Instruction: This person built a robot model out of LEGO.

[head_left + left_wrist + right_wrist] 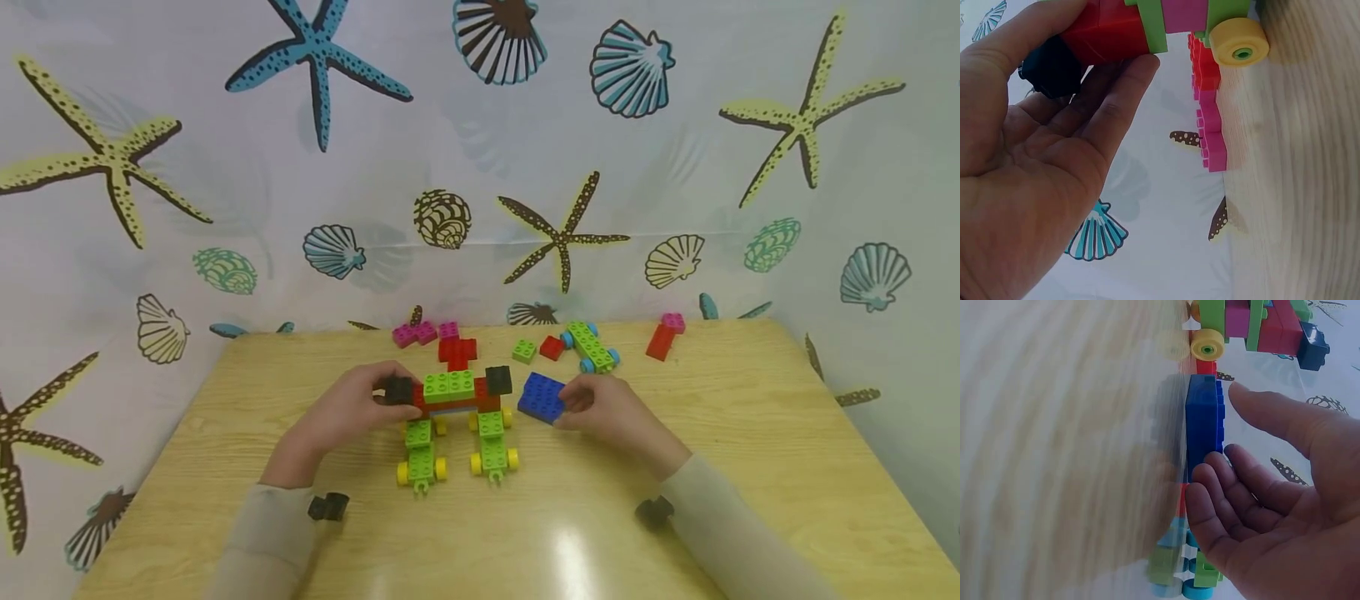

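Now the blue brick [542, 397] lies flat, studded, touching right hand [611, 411].

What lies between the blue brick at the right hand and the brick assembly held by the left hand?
Only bare table; the head view shows a narrow gap between the blue brick and the brick assembly.

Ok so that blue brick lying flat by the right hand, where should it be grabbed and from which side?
Take the blue brick across its two long side walls, coming from the right, where the right hand already touches it. It lies flat with studs up, so the smooth sides probably offer the best pinch. The built model, gripped by the left hand, crowds its left.
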